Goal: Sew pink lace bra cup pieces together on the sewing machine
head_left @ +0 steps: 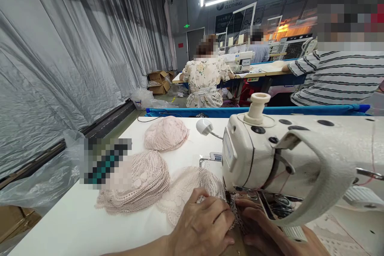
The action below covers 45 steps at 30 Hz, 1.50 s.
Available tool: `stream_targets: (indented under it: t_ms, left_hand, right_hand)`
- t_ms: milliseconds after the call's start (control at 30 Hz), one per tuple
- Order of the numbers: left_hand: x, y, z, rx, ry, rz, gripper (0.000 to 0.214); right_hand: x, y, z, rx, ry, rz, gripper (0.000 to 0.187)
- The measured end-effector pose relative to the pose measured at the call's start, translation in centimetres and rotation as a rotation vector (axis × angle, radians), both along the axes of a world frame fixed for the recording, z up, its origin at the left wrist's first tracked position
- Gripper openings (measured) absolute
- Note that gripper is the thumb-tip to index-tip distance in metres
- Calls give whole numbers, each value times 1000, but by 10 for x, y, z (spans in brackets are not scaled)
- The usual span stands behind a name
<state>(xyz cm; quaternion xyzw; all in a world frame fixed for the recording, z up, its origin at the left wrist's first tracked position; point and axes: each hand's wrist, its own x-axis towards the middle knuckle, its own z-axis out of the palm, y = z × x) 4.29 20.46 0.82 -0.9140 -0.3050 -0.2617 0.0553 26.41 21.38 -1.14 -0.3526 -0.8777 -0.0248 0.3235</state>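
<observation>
Facing white counter (75, 224) in a workshop; plastic sheeting (75, 48) along left wall, people seated behind. Lace stacks (138, 184) lie left of sewing machine (300, 156). Left hand (204, 224) rests on lace panel (186, 192) by the needle, fingers (210, 204) bent, pressing, not gripping. Right hand (264, 228) sits alongside under machine arm; grip unclear.

Both the left hand (201, 224) and right hand (264, 228) press pink lace (186, 192) under the sewing machine (294, 160).
</observation>
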Motion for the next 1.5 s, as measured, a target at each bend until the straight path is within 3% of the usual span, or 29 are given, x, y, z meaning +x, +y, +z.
stream_targets:
  t_ms: [233, 367, 533, 767, 967, 1300, 1500]
  left_hand:
    - [0, 1, 0, 5, 25, 5, 8]
    - [0, 1, -2, 45, -63, 0, 4]
    - [1, 1, -1, 69, -74, -9, 8]
    - [0, 0, -1, 40, -36, 8, 7]
    - [0, 0, 3, 13, 7, 6, 8]
    - [0, -2, 9, -7, 17, -4, 10]
    - [-2, -3, 10, -45, 82, 9, 13]
  right_hand:
    - [-3, 2, -1, 0, -5, 1, 26]
    - [-3, 0, 2, 8, 1, 2, 22]
    - [-3, 0, 1, 12, 12, 13, 30]
    - [-2, 1, -10, 6, 59, 2, 20]
    - [-1, -1, -6, -20, 40, -2, 21]
    - [-2, 1, -3, -27, 33, 31, 26]
    - [1, 0, -11, -5, -8, 27, 36]
